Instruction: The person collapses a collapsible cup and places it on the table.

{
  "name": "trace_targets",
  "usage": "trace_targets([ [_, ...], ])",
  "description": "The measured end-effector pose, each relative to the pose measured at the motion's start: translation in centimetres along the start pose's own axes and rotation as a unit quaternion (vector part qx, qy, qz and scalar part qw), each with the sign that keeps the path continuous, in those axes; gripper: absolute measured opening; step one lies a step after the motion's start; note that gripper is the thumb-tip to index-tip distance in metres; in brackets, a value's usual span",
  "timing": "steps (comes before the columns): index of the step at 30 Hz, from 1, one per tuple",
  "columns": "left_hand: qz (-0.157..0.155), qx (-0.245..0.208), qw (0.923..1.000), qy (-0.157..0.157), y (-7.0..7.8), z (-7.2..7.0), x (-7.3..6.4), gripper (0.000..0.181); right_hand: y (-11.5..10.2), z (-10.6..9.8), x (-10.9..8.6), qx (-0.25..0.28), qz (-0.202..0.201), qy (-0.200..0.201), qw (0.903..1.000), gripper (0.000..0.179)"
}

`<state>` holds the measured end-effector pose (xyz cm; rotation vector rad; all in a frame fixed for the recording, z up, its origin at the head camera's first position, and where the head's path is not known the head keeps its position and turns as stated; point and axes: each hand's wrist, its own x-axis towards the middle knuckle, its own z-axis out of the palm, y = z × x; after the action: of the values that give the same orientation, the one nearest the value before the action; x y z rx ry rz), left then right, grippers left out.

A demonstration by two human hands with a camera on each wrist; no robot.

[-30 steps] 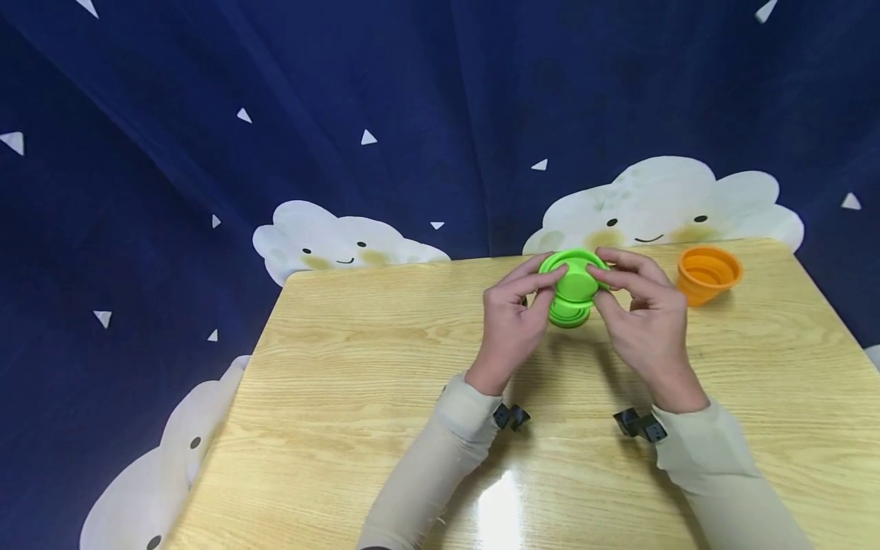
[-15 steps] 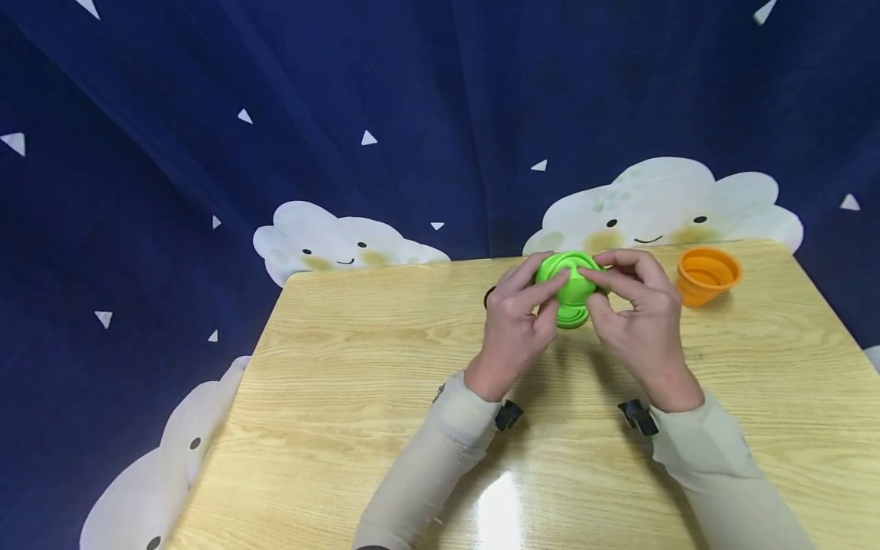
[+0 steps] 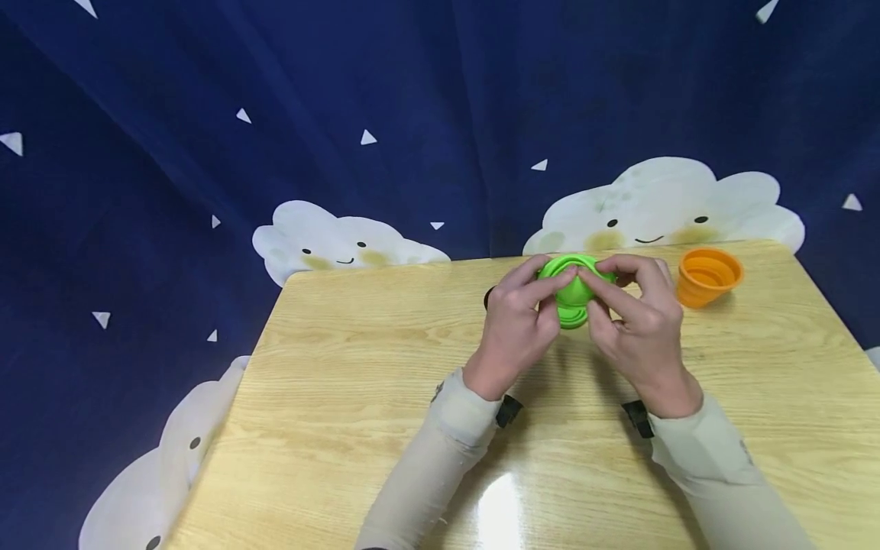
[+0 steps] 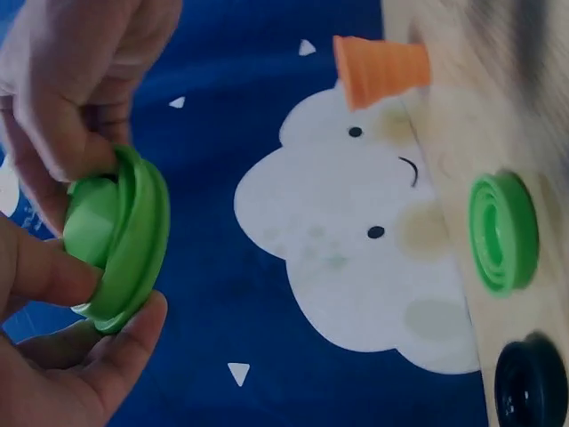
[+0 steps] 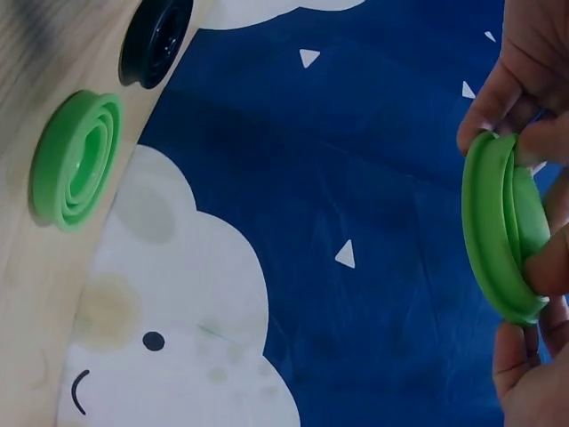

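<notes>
A bright green collapsible cup [image 3: 576, 293] is held above the far part of the table between both hands. My left hand [image 3: 517, 327] grips its left side, fingertips pressing on the bulging middle. From the other side my right hand [image 3: 641, 330] pinches the rim, its index finger on the middle too. In the left wrist view the held cup [image 4: 142, 240] looks bent, with a folded rim and a rounded bulge. Beneath it a second, flattened green cup [image 4: 505, 233] lies on the table, mostly hidden in the head view. Fingers behind the held cup are partly hidden.
An orange cup [image 3: 710, 276], expanded, stands to the right of my right hand. A dark flattened cup [image 4: 531, 382] lies left of the flat green one. The wooden table [image 3: 357, 367] ends at a blue curtain [image 3: 385, 92] with cloud prints.
The held cup's middle has been pressed and its face has folded from a neat round shape into a bulge. Both hands' index fingertips have come closer together over it.
</notes>
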<state>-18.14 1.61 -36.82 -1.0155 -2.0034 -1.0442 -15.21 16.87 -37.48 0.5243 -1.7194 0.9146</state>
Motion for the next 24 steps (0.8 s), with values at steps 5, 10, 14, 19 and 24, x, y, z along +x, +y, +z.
trace_targets([
  [5, -0.036, -0.028, 0.9989, -0.003, 0.0, -0.1, -0.3, 0.039, 0.0, -0.3, 0.1, 0.021, 0.053, -0.005, 0.9984, 0.025],
  [10, -0.245, -0.317, 0.9156, 0.033, -0.3, -0.1, -0.3, 0.034, 0.6, -1.7, 0.5, 0.108, 0.246, -0.063, 0.9611, 0.041],
  [14, -0.363, -0.412, 0.8325, 0.07, -0.5, -0.1, -0.2, 0.041, 1.4, -2.8, 0.7, 0.186, 0.391, -0.08, 0.8978, 0.042],
  [19, -0.402, -0.376, 0.8333, 0.048, -1.1, 0.2, -0.2, 0.035, 2.3, -3.5, 0.8, 0.167, 0.447, -0.111, 0.8714, 0.038],
  [24, -0.391, -0.31, 0.8667, 0.003, -1.5, 0.5, 0.1, 0.032, 2.9, -3.8, 1.0, 0.127, 0.466, -0.162, 0.8606, 0.044],
])
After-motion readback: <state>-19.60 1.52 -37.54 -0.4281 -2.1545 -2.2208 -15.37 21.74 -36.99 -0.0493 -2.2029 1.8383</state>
